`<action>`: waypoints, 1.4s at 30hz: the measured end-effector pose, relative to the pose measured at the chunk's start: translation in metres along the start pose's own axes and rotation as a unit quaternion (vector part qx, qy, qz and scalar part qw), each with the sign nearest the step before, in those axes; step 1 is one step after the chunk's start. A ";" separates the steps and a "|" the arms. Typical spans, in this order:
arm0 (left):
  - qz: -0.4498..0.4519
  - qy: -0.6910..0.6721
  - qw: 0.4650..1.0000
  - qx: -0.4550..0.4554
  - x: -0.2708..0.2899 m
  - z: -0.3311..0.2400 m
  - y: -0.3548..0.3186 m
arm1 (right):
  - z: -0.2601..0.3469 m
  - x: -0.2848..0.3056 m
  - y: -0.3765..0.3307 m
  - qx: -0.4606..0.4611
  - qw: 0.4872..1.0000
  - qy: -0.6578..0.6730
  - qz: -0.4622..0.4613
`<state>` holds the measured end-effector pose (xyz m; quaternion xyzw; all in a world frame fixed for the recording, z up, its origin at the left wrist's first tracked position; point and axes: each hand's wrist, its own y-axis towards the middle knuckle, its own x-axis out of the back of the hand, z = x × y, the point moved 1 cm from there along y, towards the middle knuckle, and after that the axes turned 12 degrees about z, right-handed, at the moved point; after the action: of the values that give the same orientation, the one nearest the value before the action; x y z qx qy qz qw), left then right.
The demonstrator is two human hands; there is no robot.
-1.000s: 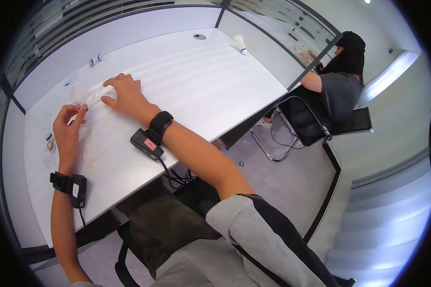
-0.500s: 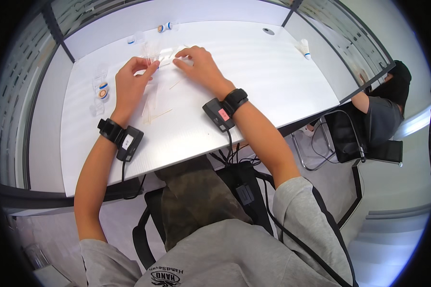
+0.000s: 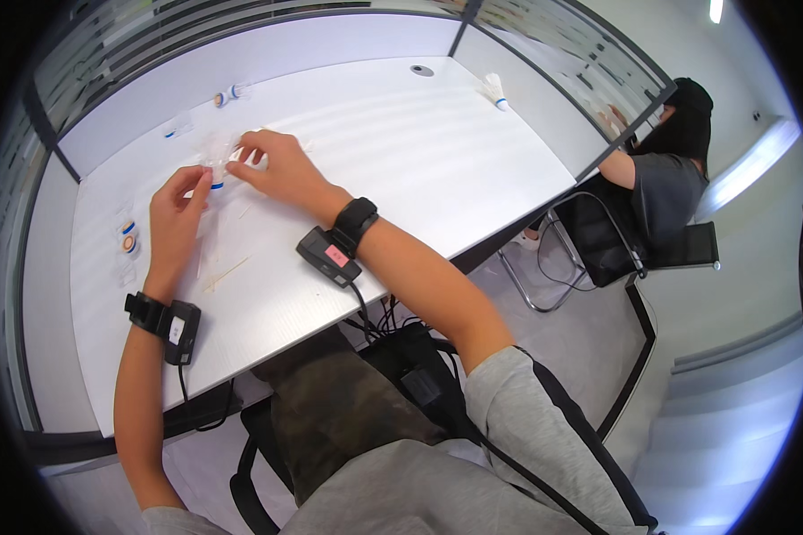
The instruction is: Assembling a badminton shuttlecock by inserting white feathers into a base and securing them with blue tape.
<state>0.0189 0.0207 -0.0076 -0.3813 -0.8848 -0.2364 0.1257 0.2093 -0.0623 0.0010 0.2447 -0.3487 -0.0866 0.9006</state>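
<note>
My left hand (image 3: 180,205) pinches a see-through thing with a blue band (image 3: 217,185), which looks like a clear-skirted shuttlecock. Close by on its right, the thumb and fingers of my right hand (image 3: 277,169) are drawn together at the clear part. Whatever sits between those right fingertips is too small to make out. Thin pale sticks (image 3: 227,274) lie on the white table (image 3: 375,152), nearer to me than the hands. To the left of my left hand rest clear pieces with blue-banded, orange-marked ends (image 3: 129,242).
More blue-banded pieces (image 3: 221,99) stand at the back left, beside a clear one (image 3: 177,127). A white shuttlecock (image 3: 494,92) lies at the far right. Low partitions edge the table. Cables (image 3: 375,325) hang from my wristbands, and another person (image 3: 669,169) sits beyond the right partition.
The view has swung to the right, so table and hands appear further left and lower. My right fingertips have come closer to the banded thing in my left hand.
</note>
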 end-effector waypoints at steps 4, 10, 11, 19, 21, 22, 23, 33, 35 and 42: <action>-0.020 0.032 0.999 -0.025 -0.002 -0.007 -0.001 | -0.001 0.002 -0.002 0.007 1.000 0.005 -0.007; -0.025 0.032 0.999 -0.019 0.005 -0.006 -0.003 | 0.006 -0.003 0.000 -0.003 1.000 0.018 0.013; -0.030 0.034 0.999 -0.020 0.007 -0.004 -0.004 | 0.008 -0.005 -0.001 0.002 1.000 0.019 0.015; -0.019 0.004 0.999 -0.026 -0.002 -0.007 -0.004 | 0.011 -0.002 -0.003 0.012 0.999 0.030 0.011; -0.011 -0.003 1.000 -0.007 0.000 -0.010 -0.003 | 0.012 -0.001 -0.004 0.010 0.999 0.040 0.014; -0.018 -0.003 1.000 0.011 0.003 -0.011 -0.004 | 0.012 -0.002 -0.005 0.009 0.999 0.041 0.015; -0.019 0.013 1.000 -0.001 0.004 -0.009 -0.003 | 0.012 -0.003 -0.005 0.009 0.999 0.047 0.002; -0.050 0.024 0.998 -0.023 0.002 -0.001 -0.002 | 0.015 -0.006 -0.009 -0.075 0.993 0.084 -0.027; -0.058 0.009 0.998 -0.036 0.004 0.001 -0.003 | 0.018 -0.009 -0.008 -0.077 0.992 0.095 -0.017; -0.065 -0.036 0.996 0.050 0.004 -0.011 -0.013 | 0.019 -0.013 -0.009 -0.105 0.993 0.045 0.001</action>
<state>0.0076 0.0098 -0.0007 -0.3241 -0.9225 -0.1859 0.0968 0.1871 -0.0731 0.0007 0.1518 -0.2968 -0.1108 0.9363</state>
